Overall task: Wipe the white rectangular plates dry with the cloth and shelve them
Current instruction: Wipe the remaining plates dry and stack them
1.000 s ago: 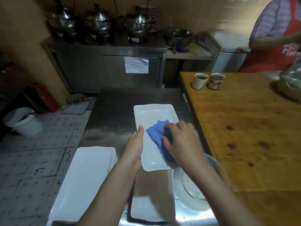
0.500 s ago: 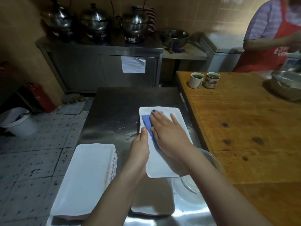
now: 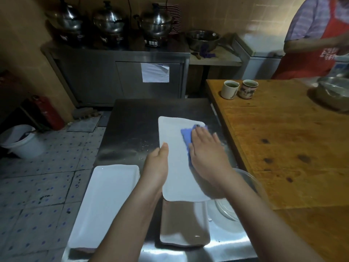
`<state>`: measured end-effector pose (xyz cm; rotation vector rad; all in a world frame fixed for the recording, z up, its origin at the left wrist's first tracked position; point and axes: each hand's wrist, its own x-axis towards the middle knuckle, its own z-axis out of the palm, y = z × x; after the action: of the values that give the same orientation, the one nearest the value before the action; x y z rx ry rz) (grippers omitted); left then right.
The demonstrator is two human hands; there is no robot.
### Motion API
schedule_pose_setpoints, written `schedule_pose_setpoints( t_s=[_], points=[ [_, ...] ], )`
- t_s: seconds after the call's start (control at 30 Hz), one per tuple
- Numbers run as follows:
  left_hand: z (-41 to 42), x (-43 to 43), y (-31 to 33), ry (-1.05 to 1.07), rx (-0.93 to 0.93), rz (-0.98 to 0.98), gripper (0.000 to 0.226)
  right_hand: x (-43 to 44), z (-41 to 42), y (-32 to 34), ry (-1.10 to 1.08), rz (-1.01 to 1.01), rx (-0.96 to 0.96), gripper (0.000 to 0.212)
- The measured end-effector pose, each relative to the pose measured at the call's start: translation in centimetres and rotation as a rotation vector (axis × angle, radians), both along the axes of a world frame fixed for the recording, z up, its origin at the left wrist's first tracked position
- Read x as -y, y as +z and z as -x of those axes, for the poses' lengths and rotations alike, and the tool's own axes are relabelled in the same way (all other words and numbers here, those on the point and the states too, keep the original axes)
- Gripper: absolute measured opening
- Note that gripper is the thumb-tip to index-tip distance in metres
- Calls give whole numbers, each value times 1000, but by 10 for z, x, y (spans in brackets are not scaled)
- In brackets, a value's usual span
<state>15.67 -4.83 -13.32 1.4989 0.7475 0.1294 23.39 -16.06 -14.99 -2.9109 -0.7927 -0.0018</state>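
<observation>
Blue cloth (image 3: pixel 186 138) now lies at the white plate (image 3: pixel 173 157)'s far right corner, up from mid-plate, pressed beneath the flat right hand (image 3: pixel 205 154); the left hand (image 3: pixel 156 167) grips its left edge, so this wipe looks nearly finished.

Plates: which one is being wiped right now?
The raised plate in the middle: the left hand grips its left edge and the right hand presses the blue cloth on its far end. The left stack and the plate beneath lie untouched.
</observation>
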Motion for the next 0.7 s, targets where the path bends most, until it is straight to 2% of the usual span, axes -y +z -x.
schedule_pose_setpoints(
  t_s=[0.13,0.3,0.4,0.53,0.7],
  points=[
    [-2,-5,6,-6,10,24,32,-11,-12,10,-106,-29,19,54],
    [0,-25,4,42,7,73,35,-5,48,1,71,-1,-39,65],
    [1,-22,4,38,3,76,34,-13,12,9,41,62,-46,53],
    [-3,-22,15,19,20,19,34,-23,-18,26,-92,48,7,54],
    [-4,-35,18,84,22,7,35,-14,44,9,95,26,-64,56]
  ],
)
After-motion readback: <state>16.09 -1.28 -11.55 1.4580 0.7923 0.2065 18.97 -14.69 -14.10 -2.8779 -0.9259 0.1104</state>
